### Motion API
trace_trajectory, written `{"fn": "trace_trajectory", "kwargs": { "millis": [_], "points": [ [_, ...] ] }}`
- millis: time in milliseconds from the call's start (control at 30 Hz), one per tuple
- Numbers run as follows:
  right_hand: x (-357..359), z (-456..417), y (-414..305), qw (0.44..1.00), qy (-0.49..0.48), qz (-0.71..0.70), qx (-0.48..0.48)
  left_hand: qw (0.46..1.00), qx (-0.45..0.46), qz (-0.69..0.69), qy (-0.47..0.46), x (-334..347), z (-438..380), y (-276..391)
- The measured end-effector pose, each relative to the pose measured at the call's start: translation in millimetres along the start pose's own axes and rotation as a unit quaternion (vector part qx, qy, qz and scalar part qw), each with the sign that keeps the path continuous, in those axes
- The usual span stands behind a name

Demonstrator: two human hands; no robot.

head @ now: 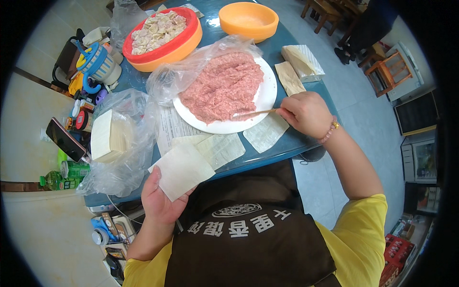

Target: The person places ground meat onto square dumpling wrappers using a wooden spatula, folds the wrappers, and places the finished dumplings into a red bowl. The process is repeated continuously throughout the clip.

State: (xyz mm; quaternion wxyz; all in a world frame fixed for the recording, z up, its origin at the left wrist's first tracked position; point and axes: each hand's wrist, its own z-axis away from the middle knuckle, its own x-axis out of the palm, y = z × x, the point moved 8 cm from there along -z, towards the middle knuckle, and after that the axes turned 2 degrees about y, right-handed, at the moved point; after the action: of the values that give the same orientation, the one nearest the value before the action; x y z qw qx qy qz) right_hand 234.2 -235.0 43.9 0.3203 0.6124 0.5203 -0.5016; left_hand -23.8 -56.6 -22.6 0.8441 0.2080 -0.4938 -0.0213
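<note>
On my left hand [163, 197], palm up, lies a square dough wrapper [186, 170], thumb over its edge. My right hand [304, 114] grips a thin wooden stick [263, 112], its far end against the minced meat [226, 86] on a white plate [269, 91]. More wrappers [224, 147] lie on the table below the plate, one [267, 132] near my right hand. A stack of wrappers [107, 138] sits in a clear plastic bag [132, 172] at the left. Folded wontons [159, 30] fill a red tray [192, 18] set on an orange basin [168, 55].
An empty orange bowl [249, 21] and a tissue pack [303, 62] stand on the blue table [308, 132]. Along the left are a striped cup [100, 64], a phone [66, 138], jars and a green bottle [53, 180]. A person [369, 28] stands beyond, near wooden chairs.
</note>
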Motion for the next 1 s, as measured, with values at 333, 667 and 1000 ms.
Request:
{"fn": "trace_trajectory", "kwargs": {
  "millis": [333, 667, 1000],
  "points": [
    [8.9, 8.4, -19.5, 0.995, -0.006, -0.089, 0.047, 0.997, -0.028, -0.069, 0.016, 6.8, -5.9, -16.5],
    [10.7, 11.6, -122.2, 0.964, 0.19, -0.185, -0.004, 0.998, 0.045, 0.028, -0.033, 54.3, -46.8, 0.1],
    [40.8, 18.7, -70.7, 0.838, 0.093, -0.469, 0.262, 0.986, 0.033, 0.043, -0.159, 58.4, -34.9, -8.9]
  ]
}}
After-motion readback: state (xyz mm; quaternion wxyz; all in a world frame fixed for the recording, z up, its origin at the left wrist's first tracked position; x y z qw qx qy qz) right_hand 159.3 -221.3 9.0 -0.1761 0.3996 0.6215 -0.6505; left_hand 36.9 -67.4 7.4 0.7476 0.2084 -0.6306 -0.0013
